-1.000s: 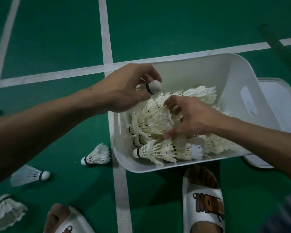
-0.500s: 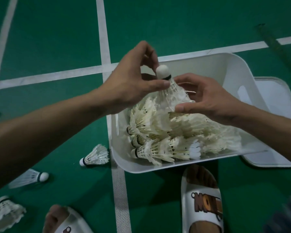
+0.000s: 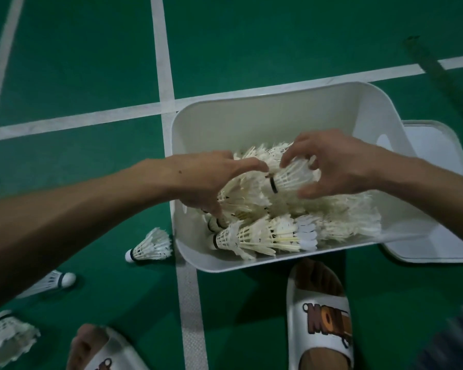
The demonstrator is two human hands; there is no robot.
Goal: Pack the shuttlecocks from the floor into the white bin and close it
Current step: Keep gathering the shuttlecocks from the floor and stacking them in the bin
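Bin (image 3: 278, 116), white, open-topped, stands on the green floor (image 3: 78, 62); its near-left corner overlaps a white court line (image 3: 190, 303); heap of shuttlecocks (image 3: 273, 233) fills the near half, lying on their sides, feathers tangled, far half bare.

Right hand (image 3: 334, 166) over the heap; fingers curled above and thumb below the feather skirt of the top shuttlecock (image 3: 292, 177), grasping it just above the pile, cork end with its dark band pointing left.

Left hand (image 3: 209, 180) reaches in from the left across the bin's rim; forefinger stretched out, tip at the cork end of the top shuttlecock; the other fingers dip down among the feathers by the bin's left wall; cannot tell whether they grip anything there.

Lid (image 3: 439, 156), white, flat on the floor just right of the bin, its left edge hidden behind the bin's wall.

Loose shuttlecocks on the floor to the left: first floor shuttlecock (image 3: 151, 245) just beside the bin's left wall; second floor shuttlecock (image 3: 54, 283) further left, partly under the forearm; third floor shuttlecock (image 3: 10, 335) at the lower-left corner.

White slippers on the person's feet, right slipper (image 3: 321, 321) just below the bin, left slipper (image 3: 110, 353) at the bottom edge.
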